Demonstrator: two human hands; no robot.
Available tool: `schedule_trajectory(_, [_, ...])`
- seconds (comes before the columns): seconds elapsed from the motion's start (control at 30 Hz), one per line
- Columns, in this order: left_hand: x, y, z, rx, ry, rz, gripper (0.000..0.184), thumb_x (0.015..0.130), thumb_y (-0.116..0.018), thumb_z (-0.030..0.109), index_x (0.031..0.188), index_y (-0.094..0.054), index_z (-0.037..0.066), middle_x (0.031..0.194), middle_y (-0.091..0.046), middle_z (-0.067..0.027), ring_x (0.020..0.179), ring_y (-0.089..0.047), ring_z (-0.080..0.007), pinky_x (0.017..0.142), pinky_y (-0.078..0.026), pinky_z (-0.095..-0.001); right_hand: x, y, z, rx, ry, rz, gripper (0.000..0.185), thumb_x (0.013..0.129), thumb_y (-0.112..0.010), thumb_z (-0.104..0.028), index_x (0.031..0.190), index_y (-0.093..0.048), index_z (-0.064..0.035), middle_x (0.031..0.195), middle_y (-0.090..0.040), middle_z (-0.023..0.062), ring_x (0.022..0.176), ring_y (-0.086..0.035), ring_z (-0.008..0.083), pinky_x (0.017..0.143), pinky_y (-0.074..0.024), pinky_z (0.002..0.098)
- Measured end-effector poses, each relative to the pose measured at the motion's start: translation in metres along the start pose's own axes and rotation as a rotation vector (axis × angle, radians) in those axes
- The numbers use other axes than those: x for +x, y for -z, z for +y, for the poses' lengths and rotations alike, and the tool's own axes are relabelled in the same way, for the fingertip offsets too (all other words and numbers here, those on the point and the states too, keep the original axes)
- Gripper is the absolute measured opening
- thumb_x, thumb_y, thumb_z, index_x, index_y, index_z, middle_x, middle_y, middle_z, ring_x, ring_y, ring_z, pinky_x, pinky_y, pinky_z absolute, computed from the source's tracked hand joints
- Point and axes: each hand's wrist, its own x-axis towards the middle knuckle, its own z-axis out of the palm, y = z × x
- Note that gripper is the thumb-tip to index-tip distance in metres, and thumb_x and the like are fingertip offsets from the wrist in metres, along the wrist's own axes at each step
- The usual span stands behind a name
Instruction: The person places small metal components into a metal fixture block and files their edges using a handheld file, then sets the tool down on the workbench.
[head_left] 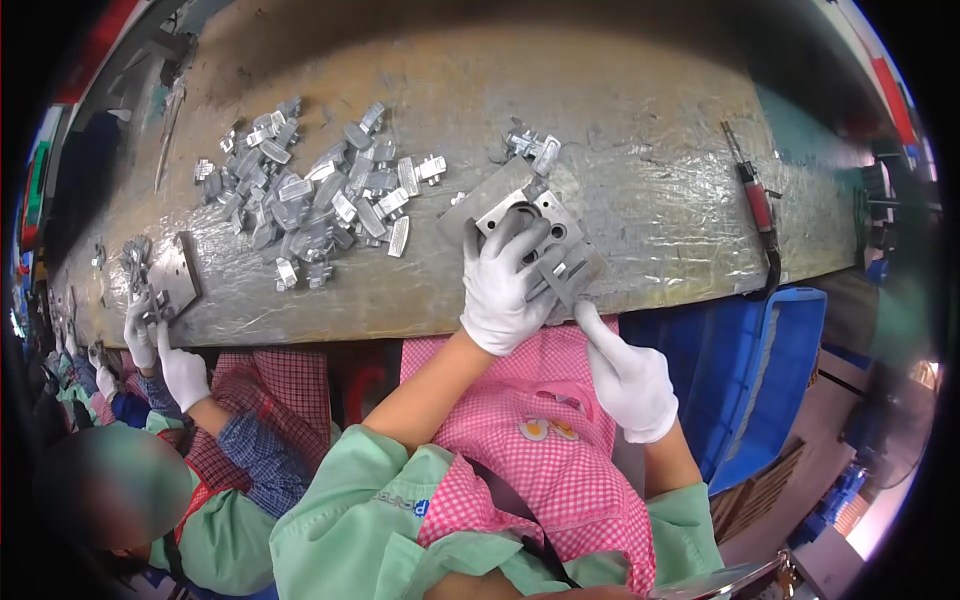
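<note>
My left hand, in a white glove, grips a grey metal fixture block with round holes, its fingers curled over the near side. Against the block's near corner lies a flat metal bar. My right hand, also gloved, has one finger reaching to the bar's near end; the other fingers are folded, and what they may hold is hidden. Just beyond the block are a few small metal castings.
A large pile of metal castings spreads left of the block. A red-handled tool lies at the right, above a blue crate beside the table. On the left, a co-worker's gloved hands are near another metal plate.
</note>
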Motion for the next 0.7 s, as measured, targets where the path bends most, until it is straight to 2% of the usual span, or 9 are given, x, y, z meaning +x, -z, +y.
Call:
schedule_trajectory(0.07, [-0.003, -0.003, -0.001, -0.008, -0.007, 0.041, 0.04, 0.073, -0.082, 0.025, 0.112, -0.073, 0.019, 0.129, -0.063, -0.0044, 0.132, -0.051, -0.0332, 0.102, -0.033, -0.0716, 0.014, -0.005, 0.003, -0.04, -0.018, 0.005, 0.045, 0.094, -0.067, -0.005, 0.138, -0.067, -0.0146, 0.08, -0.071, 0.0214, 0.067, -0.072, 0.0346, 0.059, -0.0575, 0.0399])
schedule_trajectory(0.1, [-0.001, -0.001, -0.001, -0.009, -0.002, 0.006, 0.04, 0.073, -0.082, 0.025, 0.112, -0.073, 0.02, 0.128, -0.063, -0.0038, 0.132, -0.052, -0.0332, 0.102, -0.033, -0.0712, 0.032, -0.016, 0.013, 0.038, 0.147, 0.156, 0.044, 0.095, -0.066, -0.008, 0.137, -0.067, -0.0168, 0.069, -0.068, 0.0183, 0.058, -0.069, 0.0341, 0.054, -0.0553, 0.0413])
schedule_trajectory(0.17, [0.0, 0.0, -0.002, -0.017, 0.007, -0.014, 0.04, 0.072, -0.083, 0.026, 0.11, -0.073, 0.021, 0.125, -0.064, -0.0024, 0.13, -0.053, -0.0333, 0.102, -0.033, -0.0703, 0.049, -0.008, 0.007, -0.022, 0.031, 0.024, 0.042, 0.096, -0.065, -0.009, 0.137, -0.067, -0.0162, 0.072, -0.069, 0.0194, 0.062, -0.07, 0.0347, 0.056, -0.0565, 0.0426])
schedule_trajectory(0.27, [0.001, 0.001, 0.0, 0.033, -0.018, 0.003, 0.042, 0.073, -0.082, 0.028, 0.113, -0.074, 0.02, 0.128, -0.063, -0.0037, 0.13, -0.053, -0.0334, 0.1, -0.035, -0.07, 0.036, -0.003, 0.006, 0.022, 0.076, 0.02, 0.041, 0.096, -0.065, -0.009, 0.136, -0.067, -0.0144, 0.087, -0.073, 0.0213, 0.071, -0.074, 0.0342, 0.062, -0.0594, 0.0412])
schedule_trajectory(0.3, [-0.001, 0.0, -0.001, 0.021, -0.017, 0.017, 0.043, 0.072, -0.081, 0.027, 0.114, -0.074, 0.019, 0.129, -0.063, -0.0039, 0.13, -0.053, -0.0334, 0.099, -0.035, -0.0691, 0.029, -0.01, 0.014, 0.053, 0.211, 0.124, 0.041, 0.095, -0.066, -0.008, 0.135, -0.068, -0.0153, 0.087, -0.073, 0.0202, 0.07, -0.074, 0.0341, 0.062, -0.0594, 0.04])
schedule_trajectory(0.43, [0.002, 0.004, 0.001, 0.056, -0.017, -0.015, 0.044, 0.071, -0.082, 0.029, 0.114, -0.074, 0.02, 0.13, -0.063, -0.0037, 0.13, -0.053, -0.033, 0.097, -0.037, -0.0674, 0.039, -0.009, 0.018, 0.063, 0.085, -0.003, 0.042, 0.095, -0.066, -0.008, 0.136, -0.068, -0.0188, 0.078, -0.071, 0.0205, 0.067, -0.072, 0.0392, 0.059, -0.0572, 0.0442])
schedule_trajectory(0.53, [0.0, -0.001, -0.003, -0.002, -0.042, 0.028, 0.039, 0.072, -0.082, 0.029, 0.109, -0.073, 0.019, 0.128, -0.063, -0.0044, 0.127, -0.054, -0.0324, 0.095, -0.037, -0.0654, 0.068, -0.013, 0.027, -0.036, 0.061, 0.06, 0.041, 0.098, -0.064, -0.014, 0.138, -0.066, -0.0214, 0.077, -0.069, 0.0221, 0.069, -0.07, 0.0423, 0.057, -0.0555, 0.0466])
schedule_trajectory(0.63, [0.003, 0.001, 0.0, 0.0, -0.038, 0.054, 0.038, 0.073, -0.082, 0.027, 0.11, -0.073, 0.02, 0.127, -0.063, -0.0044, 0.126, -0.055, -0.0323, 0.096, -0.037, -0.064, 0.1, -0.015, 0.041, 0.023, 0.006, 0.154, 0.042, 0.099, -0.064, -0.024, 0.141, -0.063, -0.0235, 0.087, -0.07, 0.027, 0.084, -0.071, 0.0454, 0.073, -0.0581, 0.0495])
schedule_trajectory(0.7, [0.002, 0.001, -0.001, 0.01, -0.05, 0.064, 0.041, 0.072, -0.082, 0.027, 0.111, -0.073, 0.02, 0.129, -0.063, -0.0047, 0.126, -0.055, -0.032, 0.098, -0.037, -0.0637, 0.134, -0.014, 0.043, -0.001, -0.2, 0.057, 0.056, 0.093, -0.065, -0.037, 0.147, -0.057, -0.0223, 0.105, -0.071, 0.0275, 0.099, -0.069, 0.0481, 0.089, -0.0559, 0.0511])
